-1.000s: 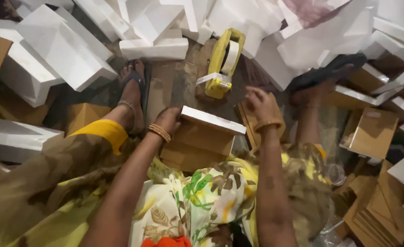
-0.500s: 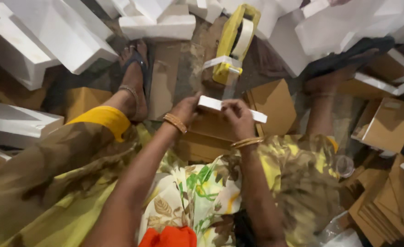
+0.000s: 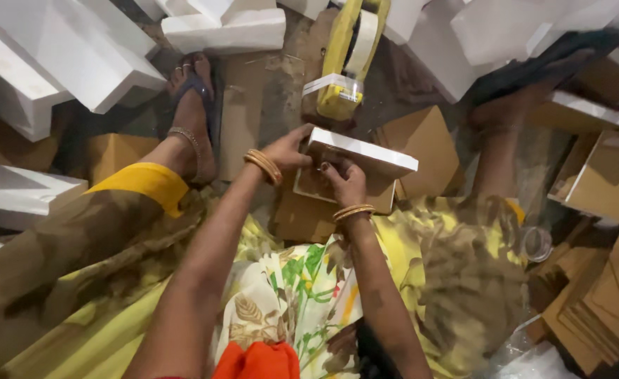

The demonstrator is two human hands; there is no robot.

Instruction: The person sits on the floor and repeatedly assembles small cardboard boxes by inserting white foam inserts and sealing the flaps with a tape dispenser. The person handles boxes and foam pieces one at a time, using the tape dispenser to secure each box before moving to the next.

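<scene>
A small box (image 3: 365, 158) with a white top edge and brown cardboard sides is held in front of my lap. My left hand (image 3: 290, 150) grips its left end, fingers curled over the white edge. On the near face my right hand (image 3: 344, 181) presses with its fingertips. Both wrists carry gold bangles. Just beyond the box a yellow tape dispenser (image 3: 348, 60) with a white tape roll lies on the floor.
White foam blocks (image 3: 78, 56) crowd the far and left floor. Flat brown cardboard pieces (image 3: 425, 144) lie under and right of the box, with a stack (image 3: 597, 309) at lower right. My sandalled left foot (image 3: 190, 116) rests ahead on the left.
My right hand came in from the right and joined the left on the box. The box has been drawn closer to my lap.
</scene>
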